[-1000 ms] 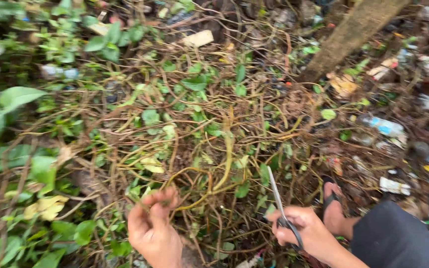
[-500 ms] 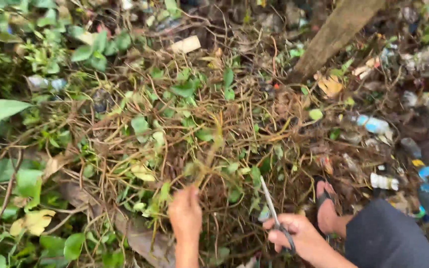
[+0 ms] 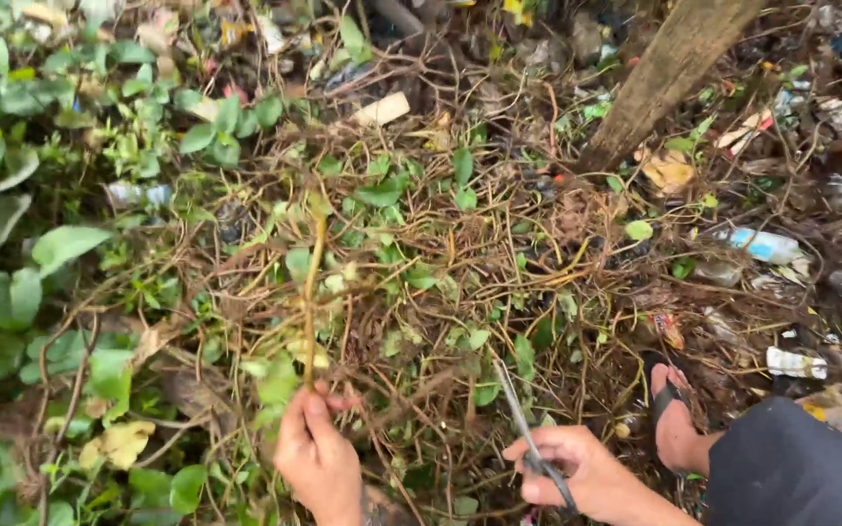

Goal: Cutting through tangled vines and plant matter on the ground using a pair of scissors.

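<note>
The left hand [image 3: 316, 456] is pinching a thin yellow-green stem [image 3: 312, 292], which is standing up out of a dense tangle of brown vines [image 3: 460, 263] low in the middle. The right hand [image 3: 582, 474] is clenching a slim blade [image 3: 528, 429], its tip pointing up into the tangle. Green leaves [image 3: 21, 253] are crowding the left; a trunk [image 3: 669, 73] is leaning at upper right, with a plastic bottle [image 3: 757, 244] and litter beside it. A sandalled foot [image 3: 674, 419] is showing by a dark-clothed knee [image 3: 801, 468], cut off by the edge. The blade's handle is hidden in the fist.
</note>
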